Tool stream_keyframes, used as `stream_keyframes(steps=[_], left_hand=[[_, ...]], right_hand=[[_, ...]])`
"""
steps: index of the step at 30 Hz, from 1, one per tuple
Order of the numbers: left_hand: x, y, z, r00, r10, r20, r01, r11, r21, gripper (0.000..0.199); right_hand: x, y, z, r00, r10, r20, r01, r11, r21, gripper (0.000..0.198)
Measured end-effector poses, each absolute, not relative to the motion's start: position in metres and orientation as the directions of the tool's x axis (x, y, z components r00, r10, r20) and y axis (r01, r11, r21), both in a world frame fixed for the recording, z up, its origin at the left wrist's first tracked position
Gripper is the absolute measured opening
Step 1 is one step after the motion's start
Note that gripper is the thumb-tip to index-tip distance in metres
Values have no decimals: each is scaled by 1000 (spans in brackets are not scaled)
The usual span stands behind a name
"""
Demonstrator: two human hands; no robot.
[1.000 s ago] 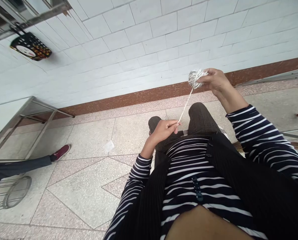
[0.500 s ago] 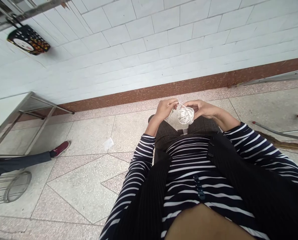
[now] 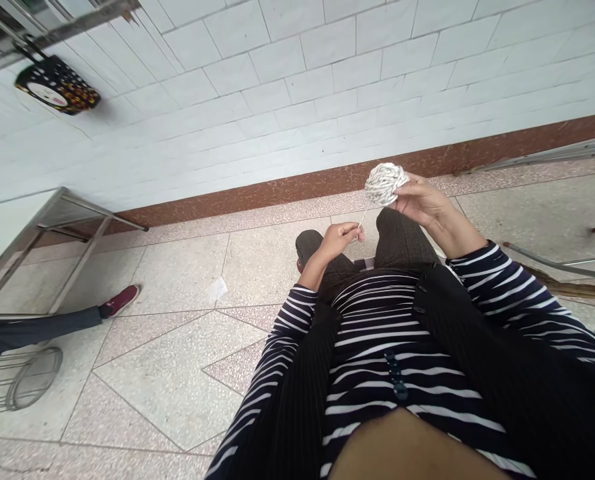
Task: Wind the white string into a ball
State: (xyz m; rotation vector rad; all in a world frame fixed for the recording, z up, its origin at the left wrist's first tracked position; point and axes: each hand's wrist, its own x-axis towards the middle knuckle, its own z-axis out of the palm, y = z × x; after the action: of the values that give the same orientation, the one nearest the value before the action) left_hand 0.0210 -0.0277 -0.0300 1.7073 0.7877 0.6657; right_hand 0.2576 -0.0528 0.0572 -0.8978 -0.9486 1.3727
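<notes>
A ball of off-white cord [image 3: 384, 185] is gripped at its right side by my right hand [image 3: 423, 203], out in front of my knees. From the ball's lower left a short taut length of the cord [image 3: 364, 217] runs down to my left hand [image 3: 342, 239]. The thumb and fingers of my left hand are pinched on that strand, lower than the ball and to its left. Any loose tail below the left fingers is hidden.
At left are a metal-framed table [image 3: 62, 193], another person's leg with a red shoe [image 3: 123, 300], and a wire-framed stool [image 3: 34, 378]. A dark patterned bag [image 3: 60, 87] hangs by the tiled wall. Paper [image 3: 217, 289] lies on the floor. Metal chair legs [image 3: 552, 257] stand at right.
My right hand has lifted the cord ball up and away from my lap. My left hand has moved down, so the strand now slants downward from the ball.
</notes>
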Motion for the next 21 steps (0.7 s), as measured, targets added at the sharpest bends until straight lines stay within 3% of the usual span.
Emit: stream_keyframes(steps=[3,6,11,14,17,21], left_hand=[[22,-33,-32,664,747,14,79,-89,993,39],[18,-35,-30,682,731,18,45,-67,997,39],[7,-33,-36,666,745,-40,199,-125,972,28],[4,-38,-39,672,738,-62,303,-198,932,31],[5,-48,-29,709,704,-52,320,-255,913,37],[8,-58,3,744,667,38,212,-290,933,41]], right_hand=[[260,-39,58,91,996,17,-317,46,-947,44],[260,-31,57,192,981,12,-243,60,-968,46],[266,-33,75,121,992,42,-243,70,-968,40],[272,-31,86,120,987,108,-236,134,-963,36],[275,-22,80,185,968,170,-160,200,-967,42],[275,-10,53,288,928,237,44,234,-971,56]])
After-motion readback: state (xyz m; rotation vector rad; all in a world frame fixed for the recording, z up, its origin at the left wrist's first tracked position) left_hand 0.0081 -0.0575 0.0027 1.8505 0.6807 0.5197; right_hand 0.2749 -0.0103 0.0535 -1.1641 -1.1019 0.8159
